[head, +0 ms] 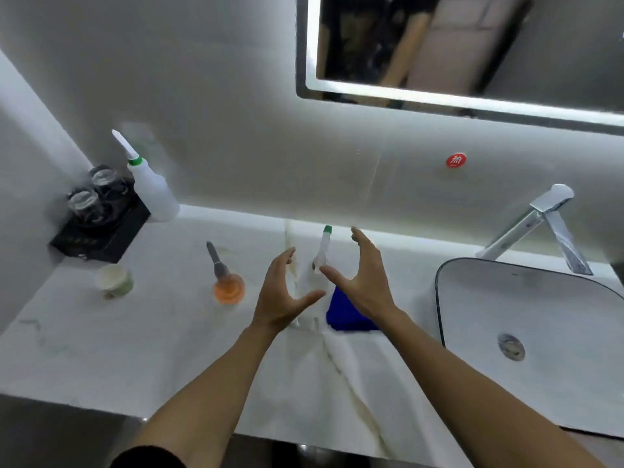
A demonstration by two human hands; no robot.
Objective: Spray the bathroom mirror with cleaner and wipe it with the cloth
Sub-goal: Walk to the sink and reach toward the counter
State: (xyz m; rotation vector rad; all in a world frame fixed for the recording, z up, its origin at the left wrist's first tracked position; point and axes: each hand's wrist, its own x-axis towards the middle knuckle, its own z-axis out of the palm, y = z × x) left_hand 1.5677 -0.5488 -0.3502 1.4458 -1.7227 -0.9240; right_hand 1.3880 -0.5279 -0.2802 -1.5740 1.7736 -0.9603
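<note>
A white spray bottle (pixel 323 249) with a green nozzle tip stands on the white counter (pixel 169 349), between my two hands. My left hand (pixel 282 293) is open with fingers spread, just left of the bottle and apart from it. My right hand (pixel 363 282) is open too, just right of the bottle, its thumb close to the trigger without gripping it. A blue cloth (pixel 344 314) lies on the counter under my right wrist, partly hidden. The lit-edged mirror (pixel 472 52) hangs on the wall above.
A second white bottle (pixel 153 190) with a green collar leans at the back left beside a black tray (pixel 98 234) with two glasses. An orange-filled pump bottle (pixel 228 285) and a paper cup (pixel 114 280) stand to the left. A basin (pixel 526 319) and chrome faucet (pixel 543 224) are on the right.
</note>
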